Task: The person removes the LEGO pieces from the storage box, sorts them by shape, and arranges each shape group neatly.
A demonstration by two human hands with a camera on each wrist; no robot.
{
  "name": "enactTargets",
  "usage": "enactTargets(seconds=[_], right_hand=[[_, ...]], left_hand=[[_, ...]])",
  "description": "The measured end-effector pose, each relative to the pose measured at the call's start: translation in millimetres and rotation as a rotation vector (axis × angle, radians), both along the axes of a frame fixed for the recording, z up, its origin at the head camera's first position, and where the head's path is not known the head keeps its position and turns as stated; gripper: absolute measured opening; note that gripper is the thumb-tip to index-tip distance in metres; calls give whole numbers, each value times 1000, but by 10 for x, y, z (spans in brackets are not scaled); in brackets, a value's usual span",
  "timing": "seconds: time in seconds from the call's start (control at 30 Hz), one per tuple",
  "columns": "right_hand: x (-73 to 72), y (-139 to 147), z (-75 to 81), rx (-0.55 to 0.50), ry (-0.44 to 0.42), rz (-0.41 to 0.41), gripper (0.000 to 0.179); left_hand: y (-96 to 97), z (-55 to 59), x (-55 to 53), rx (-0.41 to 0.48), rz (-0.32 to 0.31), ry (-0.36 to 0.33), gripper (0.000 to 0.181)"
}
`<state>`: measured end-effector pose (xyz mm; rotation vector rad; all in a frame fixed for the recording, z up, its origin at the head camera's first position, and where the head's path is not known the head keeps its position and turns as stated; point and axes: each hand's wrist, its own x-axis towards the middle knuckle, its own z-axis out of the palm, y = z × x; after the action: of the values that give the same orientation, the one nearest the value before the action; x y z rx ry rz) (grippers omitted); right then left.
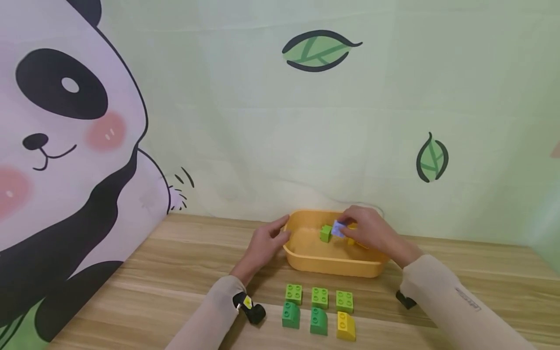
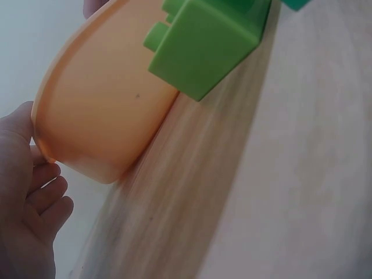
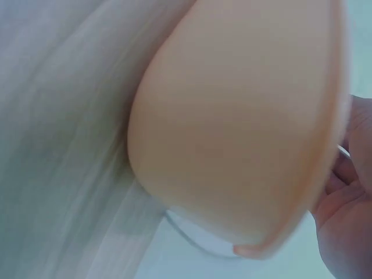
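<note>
My right hand (image 1: 367, 226) reaches over the orange-yellow plastic bin (image 1: 334, 267), pinching a light blue toy brick (image 1: 338, 228) between thumb and fingers. Beside that brick, inside the bin, is a light green brick (image 1: 325, 233). Yellow pieces (image 1: 351, 240) lie under the right hand, partly covered by it. My left hand (image 1: 265, 243) touches the bin's left rim with thumb and forefinger extended. In the left wrist view, the other fingers of the left hand (image 2: 26, 192) bend loosely beside the bin's outer wall (image 2: 110, 87). The right wrist view hides the brick behind the bin wall (image 3: 232, 128).
In front of the bin, a row of light green bricks (image 1: 320, 297) stands on the wooden table (image 1: 210, 233). Nearer are two dark green curved bricks (image 1: 318, 321) and a yellow one (image 1: 345, 325). A printed cloth (image 1: 236, 121) hangs behind the bin.
</note>
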<state>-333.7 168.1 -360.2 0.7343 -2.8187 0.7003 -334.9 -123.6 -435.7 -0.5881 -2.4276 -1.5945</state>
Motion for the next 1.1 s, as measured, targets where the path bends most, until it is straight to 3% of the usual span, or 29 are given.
enactTargets(seconds=[0.43,0.7,1.1], right_hand=[[500,129,107,-159,139,103,16],[823,236,131,-182,154,121,17],[1069,365,69,-180,206,147,22]], left_hand=[[14,2,13,5,3,5,50],[21,-2,-2,-14,13,-6,51],[15,-2,-7,-31,23,-6,51]])
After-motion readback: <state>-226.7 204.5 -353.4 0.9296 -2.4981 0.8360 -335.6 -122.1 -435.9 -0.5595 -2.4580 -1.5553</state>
